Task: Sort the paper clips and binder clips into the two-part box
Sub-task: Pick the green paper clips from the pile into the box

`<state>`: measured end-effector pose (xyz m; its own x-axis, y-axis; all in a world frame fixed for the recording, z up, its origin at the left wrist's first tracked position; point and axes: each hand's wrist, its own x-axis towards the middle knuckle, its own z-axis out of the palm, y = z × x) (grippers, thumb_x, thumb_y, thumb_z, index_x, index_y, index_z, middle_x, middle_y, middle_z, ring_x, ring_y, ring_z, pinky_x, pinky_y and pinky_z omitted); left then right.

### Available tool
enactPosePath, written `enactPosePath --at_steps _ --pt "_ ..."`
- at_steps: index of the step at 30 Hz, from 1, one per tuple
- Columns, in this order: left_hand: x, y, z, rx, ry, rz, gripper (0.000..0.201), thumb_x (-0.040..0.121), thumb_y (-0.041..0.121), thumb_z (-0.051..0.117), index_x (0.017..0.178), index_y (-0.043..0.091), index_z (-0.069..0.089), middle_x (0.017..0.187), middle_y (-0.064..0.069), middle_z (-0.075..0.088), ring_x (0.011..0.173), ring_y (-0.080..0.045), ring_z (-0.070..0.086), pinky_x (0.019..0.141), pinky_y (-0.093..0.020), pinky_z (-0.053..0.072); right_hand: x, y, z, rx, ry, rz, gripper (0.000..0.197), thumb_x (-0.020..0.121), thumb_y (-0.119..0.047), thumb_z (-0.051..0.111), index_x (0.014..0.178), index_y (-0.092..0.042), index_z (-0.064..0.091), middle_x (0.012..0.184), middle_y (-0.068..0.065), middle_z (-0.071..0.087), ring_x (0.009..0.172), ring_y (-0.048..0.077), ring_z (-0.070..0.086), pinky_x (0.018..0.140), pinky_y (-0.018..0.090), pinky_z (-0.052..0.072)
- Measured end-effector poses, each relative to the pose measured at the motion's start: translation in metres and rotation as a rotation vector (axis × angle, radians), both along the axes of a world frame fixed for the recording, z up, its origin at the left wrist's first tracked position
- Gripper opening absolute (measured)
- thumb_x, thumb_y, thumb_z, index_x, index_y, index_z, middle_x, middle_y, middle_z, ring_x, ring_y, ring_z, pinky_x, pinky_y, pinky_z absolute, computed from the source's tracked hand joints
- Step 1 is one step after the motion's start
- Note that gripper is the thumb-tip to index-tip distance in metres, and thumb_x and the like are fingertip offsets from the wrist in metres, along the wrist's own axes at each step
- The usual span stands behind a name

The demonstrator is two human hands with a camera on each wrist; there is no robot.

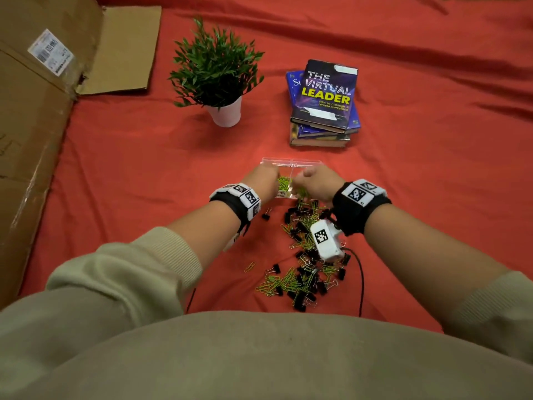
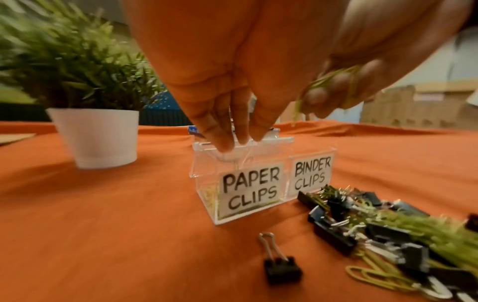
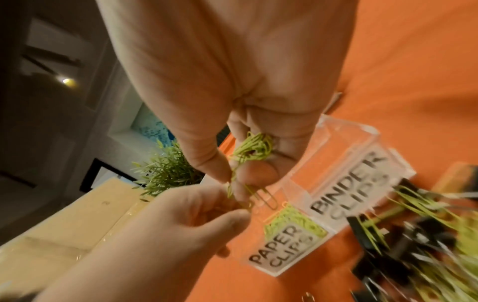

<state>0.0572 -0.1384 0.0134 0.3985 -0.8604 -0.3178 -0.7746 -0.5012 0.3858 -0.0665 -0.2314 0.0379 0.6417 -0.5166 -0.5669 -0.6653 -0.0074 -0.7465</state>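
A clear two-part box (image 1: pixel 291 164) stands on the red cloth, labelled PAPER CLIPS on its left part and BINDER CLIPS on its right (image 2: pixel 204 183). Green paper clips (image 3: pixel 292 220) lie in the left part. My right hand (image 3: pixel 248 173) hovers over the box and grips a bunch of green paper clips (image 3: pixel 256 149), some dangling. My left hand (image 2: pixel 232 143), fingertips bunched over the paper-clip part, pinches a dangling paper clip (image 3: pixel 248 204). A mixed pile of black binder clips and green paper clips (image 1: pixel 302 255) lies just in front of the box.
A lone binder clip (image 2: pixel 282 267) sits left of the pile, and a single paper clip (image 1: pixel 249 266) lies nearer me. Behind the box are a potted plant (image 1: pixel 216 70) and stacked books (image 1: pixel 324 102). A cardboard box (image 1: pixel 34 125) fills the left side.
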Motion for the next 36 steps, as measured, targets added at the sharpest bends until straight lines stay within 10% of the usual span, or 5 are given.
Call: enactPosePath --at_steps 5,17,22,28,36 --pt "-0.007 0.060 -0.004 -0.312 0.151 0.251 0.017 0.084 0.004 0.055 0.096 0.006 0.067 0.100 -0.012 0.065 0.091 -0.026 0.061 0.083 -0.030 0.045 0.046 0.000 -0.004 -0.294 0.035 0.105 0.019 0.084 -0.017 0.059 0.066 -0.013 0.056 0.066 0.009 0.063 0.059 0.022 0.056 0.061 0.032 0.048" --pt "-0.059 0.156 -0.044 0.202 0.176 0.013 0.016 0.084 0.027 0.063 0.095 0.016 0.059 0.104 -0.005 0.061 0.095 -0.024 0.060 0.080 -0.030 0.047 0.054 0.022 -0.026 -0.605 0.152 0.398 0.036 0.086 -0.005 0.053 0.120 -0.013 0.059 0.122 0.012 0.062 0.109 0.027 0.059 0.085 0.026 0.045" --pt "-0.064 0.155 -0.050 0.243 0.083 -0.075 0.014 0.087 0.023 0.054 0.098 0.014 0.058 0.111 -0.009 0.058 0.102 -0.030 0.060 0.084 -0.036 0.049 0.009 0.046 -0.010 -0.610 0.024 0.435 0.023 0.086 -0.009 0.056 0.107 -0.014 0.063 0.110 0.005 0.063 0.097 0.019 0.060 0.085 0.029 0.050" --pt "-0.070 0.156 -0.050 0.206 -0.017 -0.095 0.025 0.091 0.023 0.046 0.106 0.005 0.052 0.113 -0.016 0.054 0.105 -0.035 0.057 0.084 -0.042 0.045 -0.058 0.116 -0.048 -0.538 0.220 0.890 0.016 0.082 -0.025 0.061 0.095 -0.017 0.063 0.102 0.005 0.060 0.103 0.022 0.055 0.083 0.037 0.051" --pt "-0.077 0.155 -0.040 0.028 0.360 0.152 0.018 0.085 0.004 0.047 0.099 0.010 0.057 0.085 -0.006 0.062 0.078 -0.023 0.056 0.077 -0.029 0.046 -0.080 0.086 -0.068 -0.604 0.172 0.577 0.010 0.085 -0.014 0.053 0.093 -0.011 0.058 0.101 0.008 0.054 0.103 0.027 0.051 0.084 0.041 0.049"
